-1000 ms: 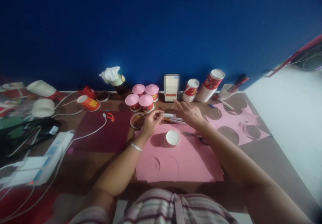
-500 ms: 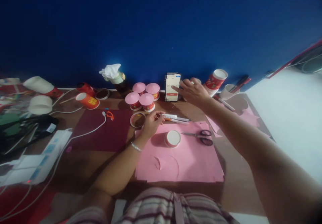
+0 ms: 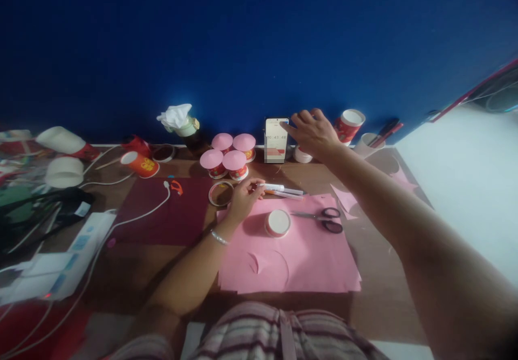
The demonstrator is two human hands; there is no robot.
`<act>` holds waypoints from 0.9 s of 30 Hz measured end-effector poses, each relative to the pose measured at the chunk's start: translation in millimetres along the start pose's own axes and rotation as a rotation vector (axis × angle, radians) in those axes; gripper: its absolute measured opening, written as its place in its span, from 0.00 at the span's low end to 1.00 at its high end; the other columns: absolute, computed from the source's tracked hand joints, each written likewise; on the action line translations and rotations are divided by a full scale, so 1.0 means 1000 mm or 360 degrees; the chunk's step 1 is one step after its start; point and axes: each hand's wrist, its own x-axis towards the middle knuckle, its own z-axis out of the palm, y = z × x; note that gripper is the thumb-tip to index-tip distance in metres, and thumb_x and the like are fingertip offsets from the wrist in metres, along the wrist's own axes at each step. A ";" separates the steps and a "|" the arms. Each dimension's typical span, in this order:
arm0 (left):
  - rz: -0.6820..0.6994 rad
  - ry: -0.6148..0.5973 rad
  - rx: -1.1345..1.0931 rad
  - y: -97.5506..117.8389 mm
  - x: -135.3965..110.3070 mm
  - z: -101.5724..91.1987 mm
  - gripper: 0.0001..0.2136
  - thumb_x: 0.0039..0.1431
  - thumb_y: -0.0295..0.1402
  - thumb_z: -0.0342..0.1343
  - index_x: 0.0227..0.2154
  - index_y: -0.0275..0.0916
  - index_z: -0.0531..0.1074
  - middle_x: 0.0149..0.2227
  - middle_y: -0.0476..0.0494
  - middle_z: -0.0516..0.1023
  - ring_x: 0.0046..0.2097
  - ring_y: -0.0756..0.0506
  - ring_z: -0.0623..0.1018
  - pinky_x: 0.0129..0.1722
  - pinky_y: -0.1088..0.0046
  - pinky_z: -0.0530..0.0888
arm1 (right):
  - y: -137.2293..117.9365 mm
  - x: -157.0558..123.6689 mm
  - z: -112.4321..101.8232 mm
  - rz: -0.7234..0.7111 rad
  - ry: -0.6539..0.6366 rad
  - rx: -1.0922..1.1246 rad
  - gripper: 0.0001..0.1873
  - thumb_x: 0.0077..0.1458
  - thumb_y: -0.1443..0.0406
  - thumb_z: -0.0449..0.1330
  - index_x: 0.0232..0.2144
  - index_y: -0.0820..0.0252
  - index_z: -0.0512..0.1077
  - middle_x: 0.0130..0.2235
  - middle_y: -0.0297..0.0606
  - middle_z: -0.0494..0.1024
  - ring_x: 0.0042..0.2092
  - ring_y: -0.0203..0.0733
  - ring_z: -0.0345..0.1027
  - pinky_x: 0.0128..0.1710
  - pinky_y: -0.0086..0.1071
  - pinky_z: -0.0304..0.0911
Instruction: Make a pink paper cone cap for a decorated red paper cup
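Observation:
My right hand (image 3: 313, 131) is raised at the phone (image 3: 276, 133), which stands upright against the blue wall with a timer display on its screen. One finger stretches to the screen's upper right edge; the hand holds nothing. Over the table, my left hand (image 3: 245, 198) pinches the left end of a white marker (image 3: 273, 187). Further pens (image 3: 293, 191) lie just beside it. Below, a paper cup (image 3: 278, 223) stands on a stack of pink paper (image 3: 311, 257), with black-handled scissors (image 3: 332, 220) to its right and a cut, curled piece (image 3: 259, 263) in front.
Several small cups with pink paper cones (image 3: 234, 160) stand left of the phone, behind a roll of tape (image 3: 221, 193). A taller red cup (image 3: 350, 125) and a pen holder (image 3: 369, 145) are at right. Cables and a power strip (image 3: 81, 252) occupy the left.
My right hand has moved up along the phone, from the middle of its screen to its upper right. My left hand stays at the marker.

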 end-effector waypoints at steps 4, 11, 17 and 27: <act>-0.0023 0.0015 -0.0122 0.001 0.001 0.001 0.17 0.49 0.40 0.71 0.37 0.36 0.77 0.30 0.48 0.79 0.30 0.51 0.79 0.31 0.76 0.79 | -0.030 -0.024 -0.009 0.0274 0.0265 0.0215 0.23 0.68 0.71 0.46 0.60 0.57 0.69 0.48 0.48 0.76 0.48 0.53 0.67 0.47 0.46 0.62; 0.0004 -0.0020 -0.0260 0.007 0.001 0.005 0.17 0.51 0.40 0.70 0.39 0.36 0.77 0.36 0.45 0.83 0.35 0.49 0.83 0.40 0.71 0.82 | -0.098 -0.069 -0.001 0.0802 0.0102 0.1693 0.24 0.66 0.54 0.57 0.58 0.62 0.71 0.39 0.42 0.79 0.34 0.41 0.71 0.33 0.33 0.65; 0.0161 -0.0201 -0.0130 0.000 -0.001 0.004 0.17 0.55 0.39 0.69 0.44 0.36 0.78 0.40 0.42 0.84 0.39 0.46 0.85 0.44 0.68 0.83 | -0.117 -0.076 0.003 0.0941 -0.0189 0.2570 0.23 0.62 0.49 0.59 0.41 0.63 0.77 0.23 0.30 0.69 0.24 0.33 0.60 0.26 0.30 0.58; 0.0431 -0.0210 0.0316 0.010 -0.006 -0.003 0.14 0.60 0.41 0.65 0.43 0.36 0.79 0.34 0.44 0.82 0.30 0.50 0.82 0.31 0.75 0.80 | -0.125 -0.090 0.013 0.1142 0.0009 0.2841 0.21 0.58 0.48 0.64 0.38 0.62 0.77 0.22 0.28 0.67 0.24 0.32 0.57 0.24 0.29 0.53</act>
